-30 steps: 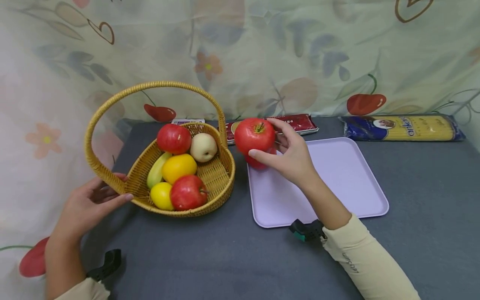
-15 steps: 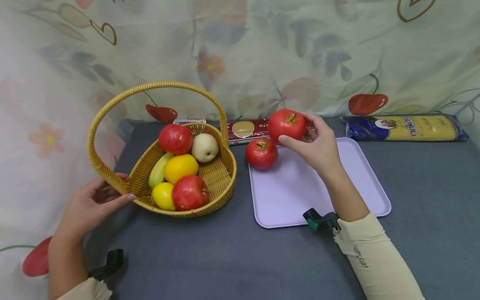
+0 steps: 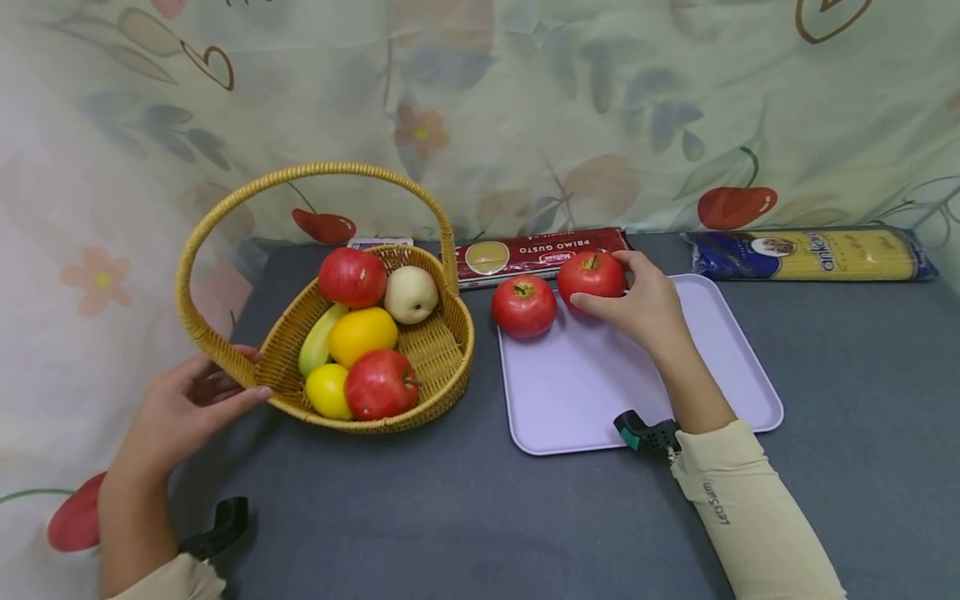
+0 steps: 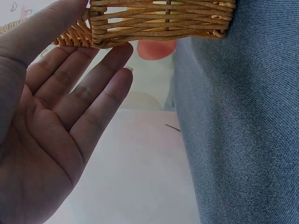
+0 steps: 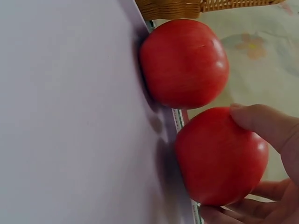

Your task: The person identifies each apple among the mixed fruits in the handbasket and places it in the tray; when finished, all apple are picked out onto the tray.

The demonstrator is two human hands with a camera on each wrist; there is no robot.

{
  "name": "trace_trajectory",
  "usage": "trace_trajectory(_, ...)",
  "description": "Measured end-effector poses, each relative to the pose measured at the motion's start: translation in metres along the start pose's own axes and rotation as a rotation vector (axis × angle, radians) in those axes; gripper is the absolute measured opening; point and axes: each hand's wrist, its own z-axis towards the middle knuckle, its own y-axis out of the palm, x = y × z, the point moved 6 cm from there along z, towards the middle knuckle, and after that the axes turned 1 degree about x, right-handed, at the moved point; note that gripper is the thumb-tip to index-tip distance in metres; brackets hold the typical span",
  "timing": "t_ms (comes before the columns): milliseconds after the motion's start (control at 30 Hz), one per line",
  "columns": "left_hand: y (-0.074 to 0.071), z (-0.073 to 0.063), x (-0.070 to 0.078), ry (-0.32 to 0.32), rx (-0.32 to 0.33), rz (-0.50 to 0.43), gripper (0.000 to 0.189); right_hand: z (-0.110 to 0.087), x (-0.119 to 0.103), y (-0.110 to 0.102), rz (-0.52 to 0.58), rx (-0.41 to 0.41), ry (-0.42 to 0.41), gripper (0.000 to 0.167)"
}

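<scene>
The right hand is holding a red tomato at the far edge of a lilac tray, beside a second tomato; the left hand is pinching a wicker basket. A red packet is reading "PRIMO GUSTO", a yellow pack "ankar…".

1. My left hand holds the end of a wicker basket between thumb and fingers, palm showing.
2. Blue-grey cloth fills the view's right.
3. Pale fabric shows past my fingers, a red print near the basket.
</scene>
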Motion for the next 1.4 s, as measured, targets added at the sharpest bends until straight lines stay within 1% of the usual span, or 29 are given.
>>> trace_trajectory(167,0.001,-0.001,0.0,-0.004,-0.004,-0.001,0.044,0.001,0.002,0.005,-0.013,-0.038,-0.016,0.087)
trace_trajectory(267,0.001,-0.001,0.0,0.003,-0.005,0.003,0.044,0.001,0.003,0.008,-0.043,-0.083,-0.029,0.085)
trace_trajectory(400,0.001,-0.001,0.0,0.003,-0.001,0.007,0.044,0.001,0.003,0.011,-0.058,-0.145,-0.046,0.08)
trace_trajectory(500,0.001,-0.002,0.0,0.0,-0.001,0.007,0.044,0.001,0.001,0.012,-0.063,-0.167,-0.051,0.082)
trace_trajectory(567,0.001,-0.002,0.0,-0.002,-0.003,0.004,0.044,0.001,-0.003,0.009,-0.077,-0.15,-0.05,0.081)
trace_trajectory(600,0.001,-0.002,0.001,-0.002,-0.003,0.004,0.044,0.0,-0.007,0.007,-0.086,-0.128,-0.062,0.08)
trace_trajectory(633,0.001,-0.001,0.001,0.0,-0.003,0.003,0.044,-0.001,-0.012,0.005,-0.095,-0.1,-0.084,0.078)
trace_trajectory(700,0.0,-0.001,0.001,-0.001,-0.001,0.005,0.044,-0.004,-0.025,0.001,-0.097,-0.016,-0.154,0.07)
trace_trajectory(733,0.0,-0.001,0.002,-0.001,0.0,0.006,0.044,-0.006,-0.033,-0.001,-0.09,0.035,-0.207,0.065)
trace_trajectory(800,-0.001,-0.001,0.002,-0.002,0.001,0.011,0.044,-0.012,-0.051,-0.003,-0.054,0.124,-0.349,0.051)
trace_trajectory(867,0.0,-0.001,0.001,-0.002,-0.002,0.014,0.045,-0.02,-0.071,0.002,-0.008,0.148,-0.529,0.038)
trace_trajectory(933,0.0,-0.001,0.0,-0.003,-0.002,0.015,0.045,-0.028,-0.091,0.011,0.022,0.125,-0.731,0.027)
trace_trajectory(1000,0.001,0.0,0.0,0.0,-0.004,0.012,0.045,-0.039,-0.11,0.024,0.026,0.068,-0.94,0.021)
trace_trajectory(1067,0.001,0.0,0.0,0.003,-0.002,0.003,0.044,-0.05,-0.127,0.04,-0.005,0.014,-1.15,0.019)
trace_trajectory(1133,0.001,0.0,0.0,0.008,-0.003,-0.006,0.044,-0.059,-0.142,0.056,-0.053,-0.007,-1.345,0.016)
trace_trajectory(1167,0.001,0.0,0.001,0.011,-0.003,-0.008,0.044,-0.063,-0.149,0.064,-0.078,-0.01,-1.427,0.015)
trace_trajectory(1200,0.001,0.0,0.001,0.01,-0.003,-0.008,0.044,-0.066,-0.155,0.072,-0.102,-0.015,-1.497,0.014)
trace_trajectory(1267,0.001,0.0,0.0,0.006,-0.001,-0.009,0.044,-0.069,-0.166,0.089,-0.161,-0.029,-1.609,0.01)
trace_trajectory(1333,0.001,0.0,0.0,0.008,-0.001,-0.007,0.045,-0.069,-0.174,0.101,-0.232,-0.032,-1.673,0.007)
trace_trajectory(1400,0.001,0.0,-0.001,0.006,-0.005,-0.004,0.045,-0.066,-0.181,0.113,-0.3,-0.058,-1.704,0.008)
